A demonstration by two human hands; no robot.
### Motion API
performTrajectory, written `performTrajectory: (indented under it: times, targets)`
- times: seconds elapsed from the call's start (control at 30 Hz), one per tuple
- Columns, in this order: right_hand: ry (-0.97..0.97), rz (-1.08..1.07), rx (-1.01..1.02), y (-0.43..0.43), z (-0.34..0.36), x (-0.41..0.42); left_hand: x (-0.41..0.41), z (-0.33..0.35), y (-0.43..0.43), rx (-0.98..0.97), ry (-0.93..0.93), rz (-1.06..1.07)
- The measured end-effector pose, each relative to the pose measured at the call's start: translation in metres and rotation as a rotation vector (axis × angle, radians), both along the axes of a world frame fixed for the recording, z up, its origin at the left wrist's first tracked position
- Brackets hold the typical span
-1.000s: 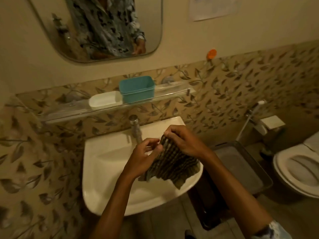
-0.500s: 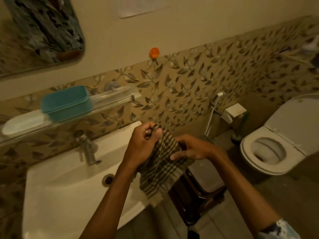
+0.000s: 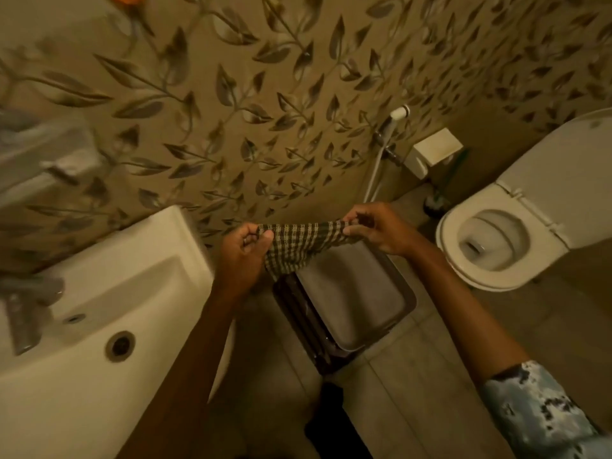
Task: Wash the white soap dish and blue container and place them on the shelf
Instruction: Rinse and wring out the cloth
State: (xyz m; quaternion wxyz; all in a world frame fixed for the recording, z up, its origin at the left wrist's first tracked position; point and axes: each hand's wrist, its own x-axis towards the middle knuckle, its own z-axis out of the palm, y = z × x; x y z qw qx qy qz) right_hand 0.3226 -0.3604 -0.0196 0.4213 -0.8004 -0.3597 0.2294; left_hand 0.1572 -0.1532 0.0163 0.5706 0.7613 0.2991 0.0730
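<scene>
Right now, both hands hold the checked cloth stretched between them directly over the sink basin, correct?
Not over the sink. In the head view the left hand and right hand hold the checked cloth stretched between them, but to the right of the sink, in front of the grey tray standing between it and the toilet.

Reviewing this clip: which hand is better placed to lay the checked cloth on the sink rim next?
Probably the left hand: it pinches the checked cloth at the end right beside the sink, while the right hand holds the other end out toward the toilet.
</scene>
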Motion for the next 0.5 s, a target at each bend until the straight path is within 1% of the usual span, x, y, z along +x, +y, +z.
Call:
performTrajectory:
  times: [0.17, 0.27, 0.33, 0.43, 0.5]
  targets:
    - [-0.037, -0.017, -0.143, -0.011, -0.059, 0.052, 0.057, -0.067, -0.019, 0.092, 0.089, 0.041]
    - [-0.018, -0.040, -0.194, -0.012, -0.094, 0.075, 0.084, -0.108, -0.024, 0.068, 0.156, 0.071]
    - [-0.023, -0.069, -0.218, -0.010, -0.115, 0.087, 0.098, -0.133, -0.025, 0.084, 0.190, 0.077]
    - [-0.074, -0.118, -0.284, -0.004, -0.134, 0.098, 0.118, -0.157, -0.023, 0.121, 0.244, 0.090]
    - [-0.126, -0.147, -0.290, -0.001, -0.140, 0.101, 0.128, -0.166, -0.023, 0.156, 0.249, 0.113]
